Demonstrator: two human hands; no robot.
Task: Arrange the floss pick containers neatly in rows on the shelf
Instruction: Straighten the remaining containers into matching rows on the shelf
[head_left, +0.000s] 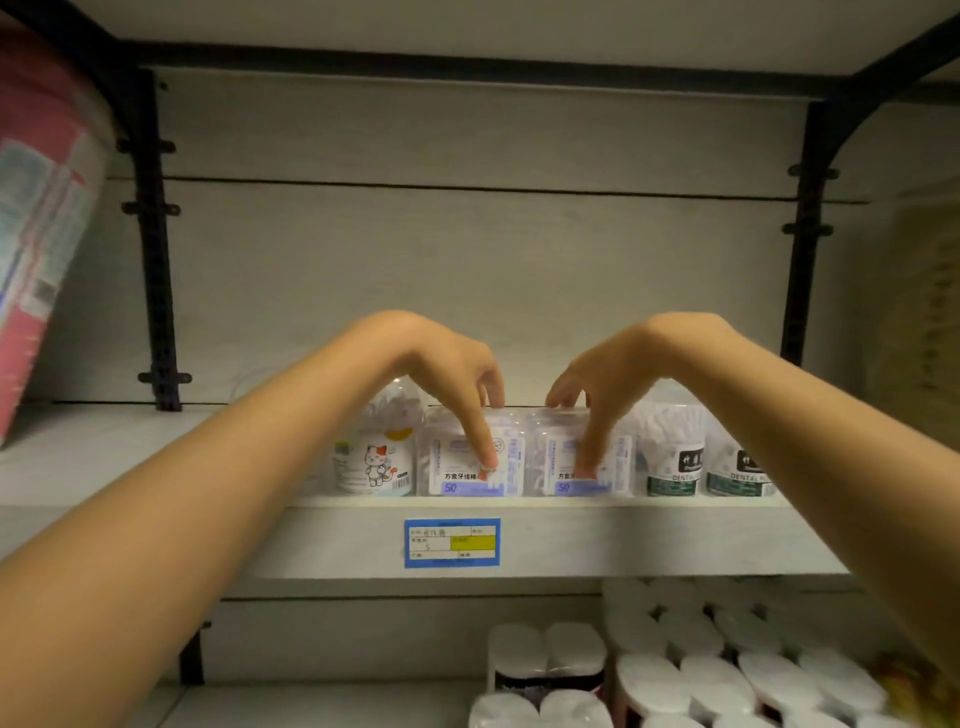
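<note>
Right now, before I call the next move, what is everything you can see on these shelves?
left square container: 1, clear, blue label, shelf front, centre
right square container: 1, the same kind, beside it on the right
cat-print tub: 1, white, left of both
green-label tubs: 2, clear, right of both
price tag: 1, blue and yellow, shelf edge
shelf: 1, pale grey
pink package: 1, upper left, blurred
white-topped packs: many, lower shelf
black uprights: 2, back wall
left hand: grips the left square container
right hand: grips the right square container
</note>
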